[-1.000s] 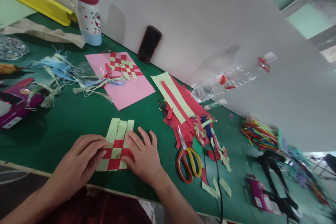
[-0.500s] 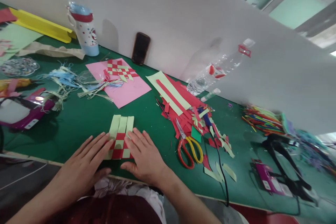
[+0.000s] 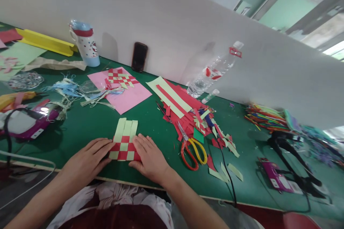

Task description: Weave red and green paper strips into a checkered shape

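Observation:
A small woven mat of red and pale green paper strips (image 3: 124,142) lies flat near the front edge of the green table (image 3: 86,125). My left hand (image 3: 87,157) rests flat against the mat's left side, fingers stretched out and touching it. My right hand (image 3: 149,155) lies flat on the mat's right side, fingers spread over its edge. Neither hand grips anything. Three green strip ends stick out past the weave on the far side.
Red and yellow scissors (image 3: 190,148) lie right of my right hand beside a heap of paper scraps (image 3: 193,118). Farther back are a pink sheet with a second weave (image 3: 122,87), a phone (image 3: 139,56), a mug (image 3: 84,43), a plastic bottle (image 3: 212,73) and a purple tool (image 3: 29,123).
The camera tilted up and back, so the table looks farther away. Both hands slid slightly and flattened against the sides of the woven mat, which stays in place.

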A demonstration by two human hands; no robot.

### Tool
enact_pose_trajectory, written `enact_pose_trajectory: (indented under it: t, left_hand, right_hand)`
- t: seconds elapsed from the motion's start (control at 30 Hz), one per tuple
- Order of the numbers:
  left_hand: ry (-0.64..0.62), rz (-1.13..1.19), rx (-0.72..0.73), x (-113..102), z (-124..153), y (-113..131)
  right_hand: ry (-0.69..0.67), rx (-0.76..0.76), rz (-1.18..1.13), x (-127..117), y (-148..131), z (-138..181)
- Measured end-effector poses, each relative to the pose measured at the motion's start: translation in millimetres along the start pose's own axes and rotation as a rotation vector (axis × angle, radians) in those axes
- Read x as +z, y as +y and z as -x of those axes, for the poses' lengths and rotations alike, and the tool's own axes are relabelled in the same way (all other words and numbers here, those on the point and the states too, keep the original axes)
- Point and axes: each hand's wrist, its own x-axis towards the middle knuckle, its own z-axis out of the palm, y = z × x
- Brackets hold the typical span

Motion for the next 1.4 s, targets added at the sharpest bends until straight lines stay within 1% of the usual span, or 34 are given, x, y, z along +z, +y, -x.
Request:
enact_pose_trajectory:
  t: [0.13, 0.23, 0.3, 0.4, 0.47, 0.57, 0.63, 0.7, 0.77, 0.83, 0.9, 0.93, 1.0, 1.07, 1.17, 1.23, 1.3, 1.37, 1.4]
  left_hand:
    - [0.005, 0.054, -0.063, -1.7, 2.1, -2.9]
    - [0.004, 0.088, -0.065, 0.7, -8.8, -5.6]
    - [-0.010, 0.094, -0.012, 4.7, -21.1, -7.6]
    - [-0.032, 0.094, 0.066, 9.7, -35.0, -7.6]
    - [-0.037, 0.093, 0.086, 9.2, -34.9, -3.5]
    - [-0.054, 0.083, 0.098, 2.5, -21.6, 8.3]
    - [-0.081, 0.081, 0.094, -2.9, -10.8, 15.5]
    - [-0.108, 0.105, 0.085, -6.5, -3.5, 18.4]
    - [-0.109, 0.159, 0.075, -8.4, -0.1, 16.5]
    - [-0.092, 0.212, 0.059, -10.3, 1.9, 12.1]
    - [-0.100, 0.246, 0.061, -14.5, 6.1, 8.4]
    - [-0.117, 0.256, 0.066, -17.4, 9.4, 7.5]
    - [-0.155, 0.273, 0.065, -23.9, 16.5, 7.8]
    - [-0.208, 0.304, 0.071, -28.5, 19.9, 9.5]
    - [-0.262, 0.391, 0.048, -29.1, 8.2, 10.9]
    - [-0.263, 0.494, -0.056, -27.4, -10.5, 10.3]
    - [-0.284, 0.640, -0.226, -26.9, -32.6, 9.4]
    - [-0.279, 0.775, -0.361, -28.6, -52.6, 8.9]
    - [-0.275, 0.817, -0.394, -29.8, -60.7, 9.0]
  right_hand:
    - [0.065, 0.011, 0.047, -14.4, 0.0, 0.6]
    - [0.115, 0.029, 0.073, -22.0, -5.6, -3.2]
    - [0.088, 0.000, 0.057, -21.6, -12.7, -6.6]
    - [0.000, -0.052, 0.028, -15.0, -24.3, -7.1]
    - [-0.039, -0.073, 0.027, -9.5, -30.7, -1.2]
    - [-0.045, -0.114, 0.061, -0.7, -38.4, 15.9]
    - [-0.002, -0.132, 0.109, 6.7, -42.5, 28.8]
    - [0.085, -0.145, 0.159, 15.7, -45.3, 39.4]
    - [0.188, -0.168, 0.180, 24.9, -46.5, 46.3]
    - [0.262, -0.183, 0.172, 32.1, -46.7, 49.9]
    - [0.289, -0.193, 0.143, 34.8, -47.1, 51.4]
    - [0.275, -0.186, 0.118, 34.0, -47.6, 51.5]
    - [0.219, -0.140, 0.038, 27.5, -49.0, 50.4]
    - [0.148, -0.054, -0.086, 14.2, -49.8, 46.3]
    - [0.059, 0.073, -0.309, -15.1, -45.3, 31.9]
    - [0.035, 0.180, -0.484, -36.4, -37.0, 17.7]
    - [0.007, 0.288, -0.700, -54.8, -25.4, 2.7]
    - [-0.034, 0.338, -0.846, -67.7, -12.3, -10.1]
    - [-0.050, 0.345, -0.885, -72.0, -6.0, -15.1]
